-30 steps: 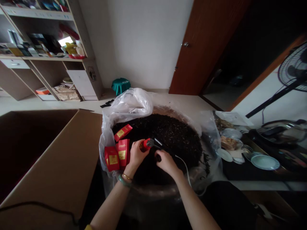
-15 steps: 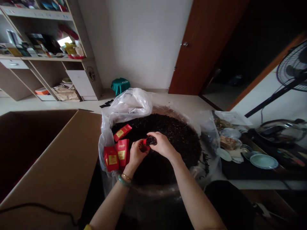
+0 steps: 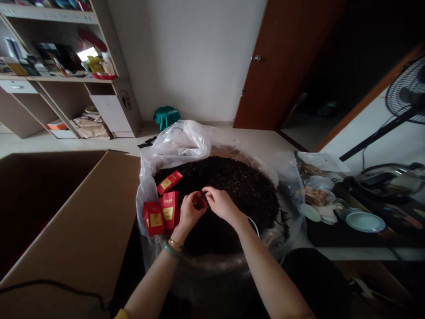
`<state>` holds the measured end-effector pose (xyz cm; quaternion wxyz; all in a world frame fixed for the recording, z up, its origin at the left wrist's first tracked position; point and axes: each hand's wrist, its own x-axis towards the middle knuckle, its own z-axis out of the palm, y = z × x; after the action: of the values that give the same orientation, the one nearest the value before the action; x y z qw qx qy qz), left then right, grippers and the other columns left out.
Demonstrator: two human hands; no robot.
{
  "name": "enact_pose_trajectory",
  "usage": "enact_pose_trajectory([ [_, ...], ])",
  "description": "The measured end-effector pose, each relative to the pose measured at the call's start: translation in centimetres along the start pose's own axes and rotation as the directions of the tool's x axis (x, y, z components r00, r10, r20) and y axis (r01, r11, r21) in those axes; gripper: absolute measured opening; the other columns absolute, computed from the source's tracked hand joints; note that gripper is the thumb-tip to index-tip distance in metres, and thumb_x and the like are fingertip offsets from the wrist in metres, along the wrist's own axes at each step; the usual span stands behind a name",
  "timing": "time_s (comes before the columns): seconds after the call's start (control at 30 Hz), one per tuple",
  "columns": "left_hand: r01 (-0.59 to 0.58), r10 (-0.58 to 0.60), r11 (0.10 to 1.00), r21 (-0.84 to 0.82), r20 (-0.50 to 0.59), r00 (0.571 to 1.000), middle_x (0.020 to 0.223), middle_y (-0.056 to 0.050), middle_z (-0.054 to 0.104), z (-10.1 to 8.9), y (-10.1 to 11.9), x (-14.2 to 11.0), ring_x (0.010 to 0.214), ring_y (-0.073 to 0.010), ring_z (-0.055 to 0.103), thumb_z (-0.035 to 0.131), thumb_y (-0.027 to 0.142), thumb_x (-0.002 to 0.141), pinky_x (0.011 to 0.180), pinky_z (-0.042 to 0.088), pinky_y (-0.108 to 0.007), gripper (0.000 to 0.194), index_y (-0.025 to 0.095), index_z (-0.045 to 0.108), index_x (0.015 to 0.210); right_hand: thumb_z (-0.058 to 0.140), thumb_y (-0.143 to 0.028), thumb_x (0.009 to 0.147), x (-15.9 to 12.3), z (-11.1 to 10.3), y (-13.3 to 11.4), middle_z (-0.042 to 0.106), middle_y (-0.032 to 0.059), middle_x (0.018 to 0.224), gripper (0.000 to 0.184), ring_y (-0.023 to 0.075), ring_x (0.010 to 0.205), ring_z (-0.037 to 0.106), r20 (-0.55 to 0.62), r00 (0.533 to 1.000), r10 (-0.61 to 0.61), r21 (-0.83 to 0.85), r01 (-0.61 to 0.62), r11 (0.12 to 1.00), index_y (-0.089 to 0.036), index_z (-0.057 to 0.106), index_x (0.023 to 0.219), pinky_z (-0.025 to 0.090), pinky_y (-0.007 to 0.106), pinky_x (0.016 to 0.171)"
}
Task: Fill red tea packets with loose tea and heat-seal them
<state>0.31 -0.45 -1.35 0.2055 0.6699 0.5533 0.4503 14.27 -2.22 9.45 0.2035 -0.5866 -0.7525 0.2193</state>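
Observation:
My left hand [image 3: 191, 210] is closed around a small red packet [image 3: 199, 202], its open mouth facing up. My right hand [image 3: 221, 204] is pinched at the packet's mouth, with a few dark tea leaves at the fingertips, partly hidden. Below both hands lies a broad heap of loose dark tea leaves [image 3: 245, 181] in a clear plastic bag [image 3: 186, 139] with its edges folded out. Three or so red packets with gold labels rest on the left side of the heap: one lying [image 3: 169, 182], others [image 3: 169, 210] closer to my left wrist.
A large open cardboard box [image 3: 99, 208] stands on the left. At right, a low table holds a pale green dish [image 3: 365, 221], a bag of brown pieces [image 3: 315, 196] and a glass lid [image 3: 388, 179]. A fan [image 3: 407, 95] stands behind it. A thin white curved strip [image 3: 255, 225] shows beside my right forearm.
The clump of dark tea leaves in my right fingers has mostly gone from sight at the packet's mouth. My right hand has shifted slightly left and down; my left hand stays on the packet.

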Motion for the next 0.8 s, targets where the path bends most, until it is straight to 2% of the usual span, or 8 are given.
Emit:
enact_pose_trajectory([
  [0.17, -0.040, 0.039, 0.999, 0.024, 0.051, 0.998, 0.093, -0.004, 0.065, -0.1, 0.3, -0.2, 0.085, -0.0209, 0.060, 0.074, 0.017, 0.058, 0.075, 0.052, -0.035, 0.052, 0.019, 0.058, 0.107, 0.046, -0.011, 0.087, -0.1, 0.5, -0.3, 0.070, 0.0114, 0.099, 0.034, 0.0220, 0.104, 0.059, 0.086, 0.995, 0.053, -0.212, -0.033, 0.977, -0.017, 0.061, 0.117, 0.045, 0.029, 0.085],
  [0.3, -0.111, 0.107, 0.993, 0.032, 0.105, 0.989, 0.098, -0.004, 0.064, -0.3, 0.5, -0.3, 0.090, -0.0217, 0.059, 0.072, 0.015, 0.057, 0.080, 0.050, -0.036, 0.054, 0.021, 0.057, 0.108, 0.053, -0.018, 0.085, 0.4, 0.6, -0.3, 0.072, 0.0081, 0.090, 0.021, 0.0235, 0.090, 0.065, 0.144, 0.984, 0.100, -0.300, -0.053, 0.952, -0.024, 0.071, 0.094, 0.047, 0.030, 0.073],
  [0.47, -0.154, 0.144, 0.987, 0.046, 0.164, 0.976, 0.102, -0.006, 0.064, -0.4, 0.5, -0.2, 0.093, -0.0239, 0.058, 0.071, 0.016, 0.059, 0.082, 0.048, -0.039, 0.052, 0.021, 0.057, 0.108, 0.059, -0.027, 0.082, 1.2, 1.2, 0.2, 0.073, 0.0073, 0.085, 0.014, 0.0240, 0.085, 0.067, 0.142, 0.981, 0.132, -0.317, -0.081, 0.945, -0.025, 0.072, 0.086, 0.046, 0.029, 0.068],
  [0.57, -0.165, 0.149, 0.985, 0.057, 0.222, 0.964, 0.101, -0.007, 0.065, -0.4, 0.4, -0.2, 0.094, -0.0245, 0.059, 0.073, 0.015, 0.059, 0.084, 0.048, -0.039, 0.049, 0.019, 0.058, 0.106, 0.051, -0.024, 0.087, 1.3, 1.8, 0.8, 0.073, 0.0081, 0.086, 0.022, 0.0225, 0.086, 0.067, 0.218, 0.973, 0.070, -0.243, -0.015, 0.970, -0.022, 0.072, 0.082, 0.046, 0.029, 0.072],
  [0.67, -0.152, 0.134, 0.987, 0.060, 0.233, 0.963, 0.098, -0.006, 0.065, -0.5, 0.4, -0.2, 0.094, -0.0238, 0.060, 0.074, 0.014, 0.060, 0.083, 0.048, -0.038, 0.047, 0.020, 0.060, 0.104, 0.045, -0.016, 0.086, 1.1, 1.8, 1.8, 0.073, 0.0073, 0.085, 0.027, 0.0204, 0.082, 0.067, 0.277, 0.960, -0.049, -0.049, 0.064, 0.997, -0.019, 0.072, 0.080, 0.047, 0.030, 0.076],
  [0.73, -0.123, 0.109, 0.991, 0.058, 0.197, 0.974, 0.094, -0.005, 0.065, -0.6, 0.4, -0.2, 0.089, -0.0222, 0.061, 0.074, 0.017, 0.063, 0.079, 0.050, -0.036, 0.039, 0.021, 0.062, 0.100, 0.047, -0.019, 0.086, 0.8, 1.6, 2.9, 0.073, 0.0052, 0.085, 0.025, 0.0189, 0.082, 0.067, 0.164, 0.982, -0.096, 0.162, 0.069, 0.984, -0.020, 0.071, 0.084, 0.048, 0.030, 0.079],
  [0.8, -0.092, 0.085, 0.995, 0.043, 0.147, 0.986, 0.093, -0.004, 0.065, -0.6, 0.4, -0.1, 0.085, -0.0205, 0.062, 0.073, 0.021, 0.067, 0.076, 0.051, -0.034, 0.033, 0.021, 0.063, 0.098, 0.046, -0.025, 0.086, 0.4, 1.5, 4.1, 0.073, 0.0042, 0.085, 0.024, 0.0178, 0.081, 0.067, -0.012, 1.000, -0.021, 0.353, 0.024, 0.935, -0.019, 0.069, 0.092, 0.050, 0.030, 0.077],
])
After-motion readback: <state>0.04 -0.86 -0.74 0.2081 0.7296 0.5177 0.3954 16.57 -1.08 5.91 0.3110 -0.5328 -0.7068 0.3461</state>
